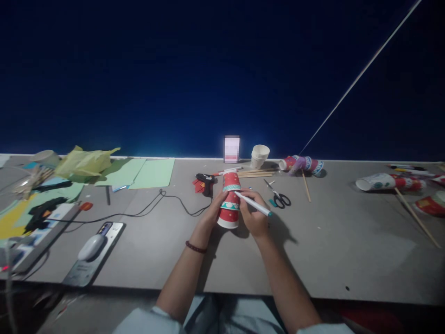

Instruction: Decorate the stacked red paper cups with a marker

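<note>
Red, white-and-teal paper-cup column [228,216], over the grey tabletop [333,260]: my left hand [212,212] curled round it, seemingly for steadiness. White, teal-ended marker [255,204]: pinched in my right hand [255,221], tip towards the column.

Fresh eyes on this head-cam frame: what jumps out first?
Probably the red patterned cups lined up end to end at the centre, held in the left hand, while the right hand grips a white pen slanting toward them. Next, the bright upright screen beyond them, standing out against the dark blue backdrop. Then the crumpled yellow wrapping toward the far left of the grey table.
</note>
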Motion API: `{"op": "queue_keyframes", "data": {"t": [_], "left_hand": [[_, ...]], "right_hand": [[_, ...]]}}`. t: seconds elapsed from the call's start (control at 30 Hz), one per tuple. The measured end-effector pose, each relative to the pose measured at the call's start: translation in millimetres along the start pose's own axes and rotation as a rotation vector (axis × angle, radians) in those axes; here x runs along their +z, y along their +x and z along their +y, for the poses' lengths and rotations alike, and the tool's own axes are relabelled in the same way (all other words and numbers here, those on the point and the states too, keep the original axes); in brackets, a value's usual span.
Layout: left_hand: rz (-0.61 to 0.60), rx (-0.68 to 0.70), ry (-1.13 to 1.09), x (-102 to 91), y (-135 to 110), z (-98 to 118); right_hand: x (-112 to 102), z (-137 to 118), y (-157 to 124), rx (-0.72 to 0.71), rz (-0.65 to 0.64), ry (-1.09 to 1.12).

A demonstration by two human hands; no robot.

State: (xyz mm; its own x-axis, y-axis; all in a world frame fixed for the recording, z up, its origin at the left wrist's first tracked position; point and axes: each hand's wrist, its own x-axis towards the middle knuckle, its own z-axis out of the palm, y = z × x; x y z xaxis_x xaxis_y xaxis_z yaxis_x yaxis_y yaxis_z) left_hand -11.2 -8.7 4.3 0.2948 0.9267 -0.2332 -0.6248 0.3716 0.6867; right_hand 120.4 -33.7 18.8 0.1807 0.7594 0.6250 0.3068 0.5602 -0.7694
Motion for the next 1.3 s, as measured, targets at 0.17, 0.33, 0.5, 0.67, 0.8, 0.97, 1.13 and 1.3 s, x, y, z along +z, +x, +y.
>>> {"op": "queue_keyframes", "data": {"t": [0.17, 0.33, 0.5, 0.67, 0.8, 0.97, 1.13, 1.3], "left_hand": [[-0.014, 0.012, -0.002, -2.6, 2.3, -1.6], [-0.021, 0.02, 0.005, -2.9, 2.5, -1.0], [-0.019, 0.041, 0.009, -1.7, 2.1, -0.6], [0.007, 0.026, -0.004, -0.6, 1.1, 0.0], [0.007, 0.008, -0.006, 0.2, 0.2, 0.7], [0.022, 0.007, -0.027, 0.8, -0.4, 0.7], [0.011, -0.002, -0.036, 3.0, -2.4, 3.0], [0.04, -0.02, -0.046, 3.7, -2.9, 3.7]], "right_hand": [[0.5, 0.3, -0.3, 0.008, 0.042, 0.039], [0.6, 1.1, 0.0, 0.011, 0.046, 0.026], [-0.3, -0.1, 0.7, -0.004, 0.056, -0.001], [-1.4, -0.2, 0.8, 0.014, 0.046, 0.016], [-1.6, 0.4, 0.4, 0.015, 0.033, 0.036], [-1.4, 0.2, -0.3, 0.03, 0.021, 0.066], [-1.6, 1.4, -0.8, 0.041, 0.008, 0.085], [-1.1, 2.1, -1.8, 0.038, 0.018, 0.103]]}}
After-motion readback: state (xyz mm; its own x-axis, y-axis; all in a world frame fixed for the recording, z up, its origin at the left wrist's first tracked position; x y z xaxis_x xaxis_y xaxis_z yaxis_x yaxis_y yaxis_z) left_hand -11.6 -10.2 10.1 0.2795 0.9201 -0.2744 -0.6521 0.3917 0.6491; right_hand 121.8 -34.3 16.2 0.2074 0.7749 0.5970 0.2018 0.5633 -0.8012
